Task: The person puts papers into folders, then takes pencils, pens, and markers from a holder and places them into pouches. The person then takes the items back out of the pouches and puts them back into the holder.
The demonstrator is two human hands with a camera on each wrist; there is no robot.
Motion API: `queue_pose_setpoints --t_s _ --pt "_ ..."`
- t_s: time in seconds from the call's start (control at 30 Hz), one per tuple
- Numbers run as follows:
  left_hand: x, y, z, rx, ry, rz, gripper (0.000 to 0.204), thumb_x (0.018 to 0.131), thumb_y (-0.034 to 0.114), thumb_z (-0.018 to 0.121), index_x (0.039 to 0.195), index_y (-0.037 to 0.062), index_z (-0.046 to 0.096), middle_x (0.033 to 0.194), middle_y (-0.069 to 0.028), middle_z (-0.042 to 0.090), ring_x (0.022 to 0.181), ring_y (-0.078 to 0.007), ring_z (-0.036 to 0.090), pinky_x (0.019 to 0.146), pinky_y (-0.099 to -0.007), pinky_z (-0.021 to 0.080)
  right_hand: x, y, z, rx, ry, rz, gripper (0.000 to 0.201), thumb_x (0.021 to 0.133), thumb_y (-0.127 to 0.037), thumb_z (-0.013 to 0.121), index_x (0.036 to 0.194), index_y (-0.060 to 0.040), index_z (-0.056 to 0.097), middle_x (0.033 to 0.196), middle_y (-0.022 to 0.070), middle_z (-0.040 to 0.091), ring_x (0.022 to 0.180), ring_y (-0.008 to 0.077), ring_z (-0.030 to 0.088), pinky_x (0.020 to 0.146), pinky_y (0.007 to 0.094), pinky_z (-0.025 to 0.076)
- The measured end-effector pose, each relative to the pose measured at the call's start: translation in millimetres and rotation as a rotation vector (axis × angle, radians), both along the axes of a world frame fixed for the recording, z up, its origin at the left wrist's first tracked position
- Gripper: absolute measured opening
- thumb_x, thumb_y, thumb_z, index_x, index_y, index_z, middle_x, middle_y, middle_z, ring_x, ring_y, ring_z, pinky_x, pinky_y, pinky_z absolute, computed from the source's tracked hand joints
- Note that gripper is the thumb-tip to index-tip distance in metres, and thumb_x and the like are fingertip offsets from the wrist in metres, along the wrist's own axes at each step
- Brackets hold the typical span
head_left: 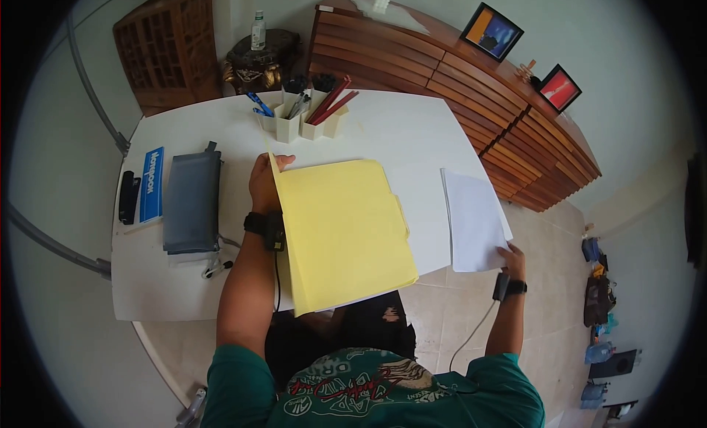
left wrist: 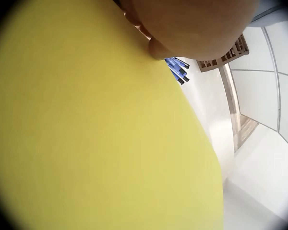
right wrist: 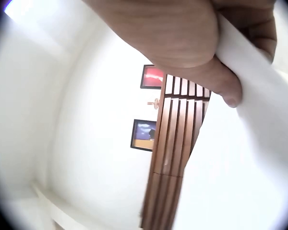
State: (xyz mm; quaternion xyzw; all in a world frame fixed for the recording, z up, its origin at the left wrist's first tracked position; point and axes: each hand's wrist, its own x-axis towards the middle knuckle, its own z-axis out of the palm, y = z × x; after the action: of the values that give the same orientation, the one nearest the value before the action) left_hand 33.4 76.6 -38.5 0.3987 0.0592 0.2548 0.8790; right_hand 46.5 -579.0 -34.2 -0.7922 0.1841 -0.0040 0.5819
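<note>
A yellow folder (head_left: 346, 229) lies over the front middle of the white table, its left flap partly raised. My left hand (head_left: 264, 184) holds that flap near its upper left corner; in the left wrist view the hand (left wrist: 192, 24) is against the yellow sheet (left wrist: 101, 124). At the table's right edge, my right hand (head_left: 515, 260) pinches the lower right corner of a stack of white paper (head_left: 475, 222). The right wrist view shows the thumb of the right hand (right wrist: 182, 38) on one face of the paper (right wrist: 240, 163) and fingers behind it.
Left on the table (head_left: 243, 295) are a grey pouch (head_left: 193, 200), a blue notebook (head_left: 152, 184) and a black stapler (head_left: 129, 197). Pen holders (head_left: 287, 128) with pens stand at the back. A wooden cabinet (head_left: 412, 52) is behind the table.
</note>
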Motion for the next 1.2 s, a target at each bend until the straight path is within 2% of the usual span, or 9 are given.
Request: queue_pose_setpoints --t_s 0.23,0.4,0.57,0.63,0.77,0.8,0.9,1.03,1.2 --pt "6.6 8.2 -10.0 0.202 0.173 0.056 0.009 0.096 0.014 0.061 0.094 0.0059 0.063 0.091 -0.0048 0.069 0.080 -0.0129 0.060 0.077 -0.0291 0.049 -87.7 122.6 -2.3 0.700 -0.122 0.065 0.029 0.096 -0.007 0.058 0.124 -0.0009 0.060 0.094 0.0022 0.066 0.071 0.0121 0.061 0.063 0.0230 0.051" --pt "-2.5 1.6 3.4 0.039 0.109 -0.024 0.007 0.094 0.011 0.062 0.091 0.0050 0.064 0.087 -0.0036 0.068 0.075 -0.0119 0.058 0.068 -0.0278 0.049 -102.3 229.1 48.1 0.398 -0.178 0.341 0.031 0.093 -0.004 0.064 0.122 0.0040 0.061 0.102 0.0070 0.070 0.085 0.0130 0.065 0.076 0.0272 0.052" --pt "7.5 7.8 -21.2 0.660 0.091 0.225 0.007 0.094 0.011 0.063 0.094 0.0043 0.062 0.084 -0.0036 0.066 0.071 -0.0113 0.057 0.065 -0.0267 0.048 -84.3 276.6 57.5 0.055 -0.162 0.567 0.037 0.090 0.000 0.067 0.125 0.0079 0.059 0.107 0.0105 0.070 0.096 0.0134 0.064 0.084 0.0285 0.052" --pt "0.9 -0.8 0.1 0.466 0.135 0.131 0.007 0.095 0.011 0.062 0.095 0.0040 0.061 0.083 -0.0028 0.064 0.071 -0.0107 0.056 0.065 -0.0264 0.048 -78.8 293.9 53.8 -0.103 -0.309 0.719 0.041 0.090 -0.001 0.066 0.130 0.0071 0.057 0.108 0.0106 0.070 0.097 0.0143 0.064 0.085 0.0303 0.053" --pt "15.5 9.9 -32.3 0.600 0.169 0.178 0.013 0.100 0.010 0.053 0.104 0.0000 0.059 0.091 -0.0031 0.059 0.082 -0.0117 0.054 0.077 -0.0267 0.046 -83.4 316.3 44.7 -0.245 -0.451 0.749 0.054 0.087 -0.004 0.069 0.137 0.0070 0.051 0.118 0.0244 0.068 0.107 0.0301 0.068 0.095 0.0364 0.051" --pt "15.1 13.0 -35.9 0.777 0.192 0.186 0.015 0.097 0.009 0.057 0.109 0.0000 0.059 0.097 -0.0081 0.062 0.092 -0.0193 0.058 0.085 -0.0321 0.048 -86.7 317.8 46.4 -0.214 -0.367 0.736 0.051 0.087 -0.012 0.070 0.134 0.0033 0.056 0.122 0.0321 0.062 0.117 0.0487 0.057 0.094 0.0426 0.050" --pt "2.1 -10.6 -19.1 1.315 0.196 0.396 0.021 0.091 0.007 0.063 0.111 0.0012 0.061 0.104 -0.0142 0.065 0.102 -0.0299 0.059 0.092 -0.0393 0.047 -91.8 305.1 58.4 -0.141 -0.344 0.762 0.046 0.087 -0.010 0.069 0.131 0.0009 0.059 0.114 0.0294 0.065 0.109 0.0493 0.060 0.089 0.0432 0.052" --pt "-5.4 -16.9 -1.0 1.589 0.340 0.263 0.025 0.087 0.005 0.066 0.111 0.0022 0.066 0.116 -0.0169 0.064 0.111 -0.0375 0.055 0.099 -0.0457 0.044 -97.6 259.8 14.4 -0.045 -0.446 0.252 0.019 0.096 -0.015 0.065 0.109 -0.0020 0.067 0.089 0.0095 0.070 0.079 0.0175 0.066 0.069 0.0313 0.054" --pt "-8.3 -41.9 4.5 1.540 0.243 0.172 0.024 0.085 0.002 0.064 0.108 0.0016 0.068 0.110 -0.0171 0.064 0.109 -0.0384 0.054 0.100 -0.0457 0.043 -126.0 233.9 29.4 0.464 -0.126 0.204 0.018 0.097 -0.020 0.068 0.107 -0.0068 0.061 0.098 -0.0001 0.063 0.092 0.0100 0.062 0.073 0.0273 0.055"
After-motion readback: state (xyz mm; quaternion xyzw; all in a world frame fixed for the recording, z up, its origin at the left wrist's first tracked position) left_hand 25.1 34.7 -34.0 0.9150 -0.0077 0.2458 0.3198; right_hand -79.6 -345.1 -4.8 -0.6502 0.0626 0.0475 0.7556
